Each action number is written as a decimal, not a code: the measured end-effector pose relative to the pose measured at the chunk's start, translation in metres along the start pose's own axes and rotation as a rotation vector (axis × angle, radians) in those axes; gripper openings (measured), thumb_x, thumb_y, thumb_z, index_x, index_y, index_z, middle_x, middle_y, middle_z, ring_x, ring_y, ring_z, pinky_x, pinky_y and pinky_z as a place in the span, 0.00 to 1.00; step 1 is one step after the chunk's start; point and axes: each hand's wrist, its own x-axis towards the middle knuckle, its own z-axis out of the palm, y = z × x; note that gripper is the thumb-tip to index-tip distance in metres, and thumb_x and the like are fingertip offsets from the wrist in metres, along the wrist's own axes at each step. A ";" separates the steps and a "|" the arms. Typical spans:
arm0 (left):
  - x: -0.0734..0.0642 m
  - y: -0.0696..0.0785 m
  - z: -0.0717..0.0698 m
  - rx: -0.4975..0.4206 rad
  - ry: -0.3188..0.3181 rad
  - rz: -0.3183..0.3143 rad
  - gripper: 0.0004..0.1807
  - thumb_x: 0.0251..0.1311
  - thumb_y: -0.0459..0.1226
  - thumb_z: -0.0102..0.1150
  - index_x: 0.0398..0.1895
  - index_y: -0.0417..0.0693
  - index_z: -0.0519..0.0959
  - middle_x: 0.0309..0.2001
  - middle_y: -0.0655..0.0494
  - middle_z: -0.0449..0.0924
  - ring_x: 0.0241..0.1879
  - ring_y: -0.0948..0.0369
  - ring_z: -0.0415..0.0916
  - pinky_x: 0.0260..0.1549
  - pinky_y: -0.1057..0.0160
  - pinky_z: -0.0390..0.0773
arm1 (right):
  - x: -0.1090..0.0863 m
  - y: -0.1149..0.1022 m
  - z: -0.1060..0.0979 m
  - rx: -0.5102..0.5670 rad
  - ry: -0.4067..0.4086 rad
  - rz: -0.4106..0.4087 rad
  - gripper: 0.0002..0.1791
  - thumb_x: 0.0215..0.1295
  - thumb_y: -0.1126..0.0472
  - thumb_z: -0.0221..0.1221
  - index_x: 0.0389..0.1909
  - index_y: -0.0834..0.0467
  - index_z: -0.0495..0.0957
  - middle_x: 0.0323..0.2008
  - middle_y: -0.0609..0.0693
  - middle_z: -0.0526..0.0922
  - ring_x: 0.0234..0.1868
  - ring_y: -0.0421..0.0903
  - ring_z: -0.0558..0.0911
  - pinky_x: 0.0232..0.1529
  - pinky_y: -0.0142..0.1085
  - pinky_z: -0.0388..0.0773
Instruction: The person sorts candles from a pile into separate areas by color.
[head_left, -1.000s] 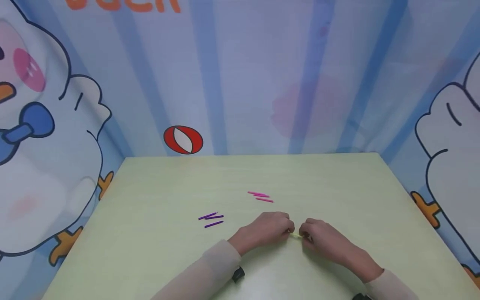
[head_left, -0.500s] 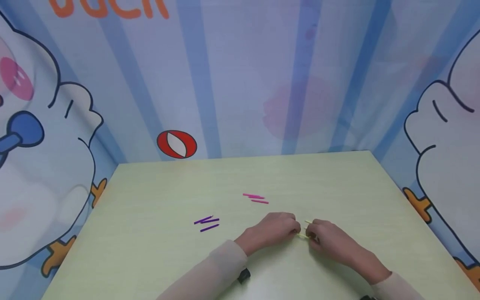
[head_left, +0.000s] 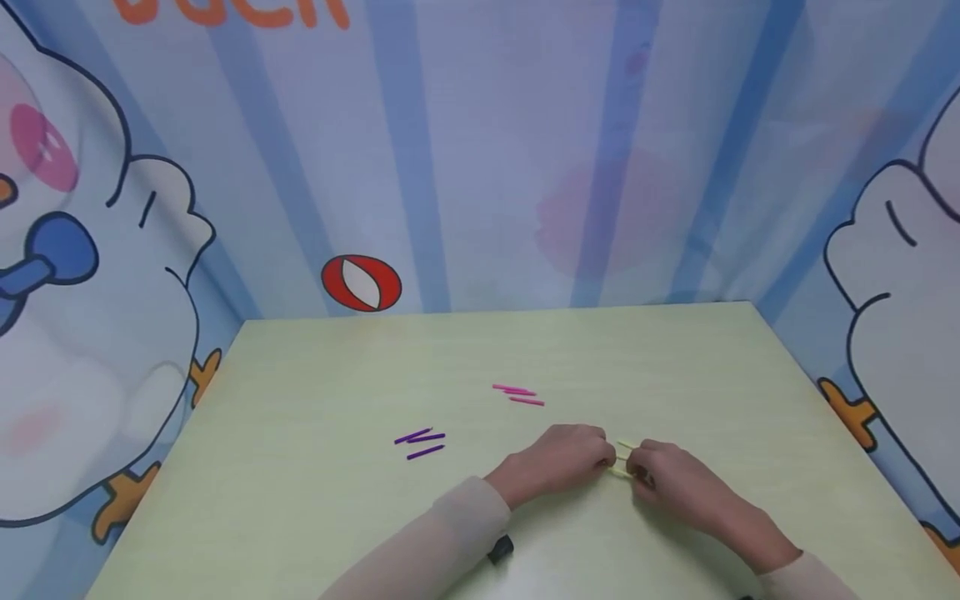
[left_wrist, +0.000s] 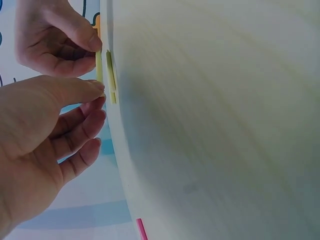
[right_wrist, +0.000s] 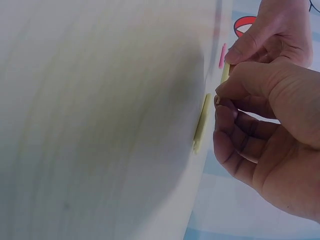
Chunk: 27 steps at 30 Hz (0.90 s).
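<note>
In the head view, my left hand and right hand are close together, right of the table's middle. Between them is a thin yellow candle, one end pinched by the left thumb and fingertips, the other by the right. Two more yellow candles lie on the table just beyond the fingers, side by side and partly covered by the right hand in the head view. Three pink candles lie behind the left hand, and three purple candles lie to its left.
The pale yellow-green table meets a blue striped backdrop at its back edge. Printed duck panels flank it on both sides. A black wrist device shows under the left sleeve.
Both hands have shifted slightly right across the table, still on a yellow candle. More yellow candles now show between and behind the fingers. The pink and purple candles stay put.
</note>
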 end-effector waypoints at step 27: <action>0.012 0.011 0.003 0.060 -0.020 -0.022 0.08 0.69 0.38 0.59 0.33 0.59 0.86 0.25 0.65 0.70 0.24 0.68 0.61 0.21 0.72 0.62 | -0.007 0.009 -0.005 -0.031 -0.014 0.055 0.09 0.52 0.71 0.65 0.26 0.53 0.80 0.24 0.38 0.72 0.26 0.33 0.70 0.27 0.33 0.71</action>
